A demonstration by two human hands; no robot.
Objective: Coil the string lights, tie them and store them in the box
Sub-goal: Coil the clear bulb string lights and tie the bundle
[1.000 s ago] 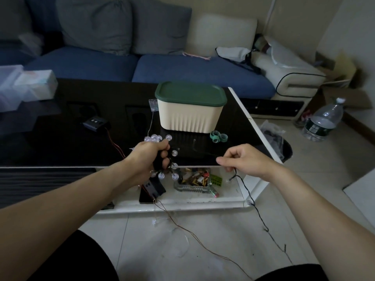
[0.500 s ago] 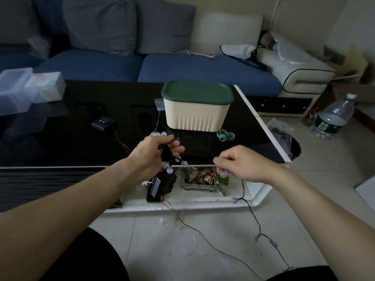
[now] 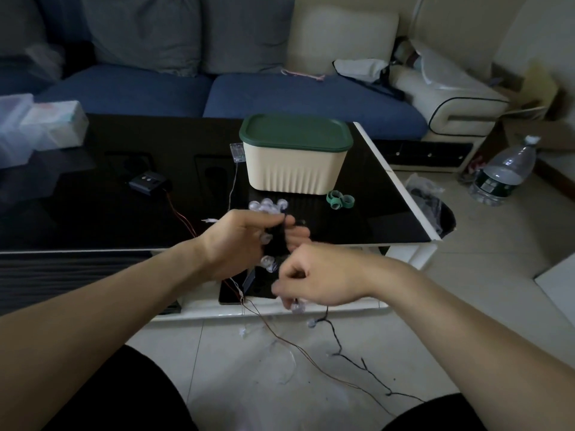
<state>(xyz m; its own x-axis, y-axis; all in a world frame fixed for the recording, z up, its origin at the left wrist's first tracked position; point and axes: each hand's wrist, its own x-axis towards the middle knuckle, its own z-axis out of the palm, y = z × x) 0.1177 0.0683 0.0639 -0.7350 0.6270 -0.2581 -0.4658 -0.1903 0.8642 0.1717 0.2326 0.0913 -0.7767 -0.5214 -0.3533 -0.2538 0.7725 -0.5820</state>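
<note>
While I watch from the head camera, my left hand (image 3: 239,241) is raised over the near edge of the black glass coffee table (image 3: 93,194), its fingers curled round a bundle of coiled string lights (image 3: 270,209); clear bulbs stick out above the knuckles and below the palm. My right hand (image 3: 314,278) sits just beside it, lower and nearer to me, fingers bent and pinching the black wire where it leaves the bundle; the fingertips are blurred, so I cannot tell exactly how they grip. From that hand the loose black wire (image 3: 351,359) hangs down and trails across the tiled floor toward my right knee, with a bulb or two on it near the table's lower shelf. A thin copper-coloured wire (image 3: 295,346) also runs over the floor. The cream storage box (image 3: 295,171) stands on the table beyond my hands, its green lid (image 3: 295,132) on. Green ties (image 3: 340,199) lie on the glass just in front of its right corner. A small black battery pack (image 3: 147,181) with red leads lies to the left. A water bottle (image 3: 504,172) stands on the floor at the right.
</note>
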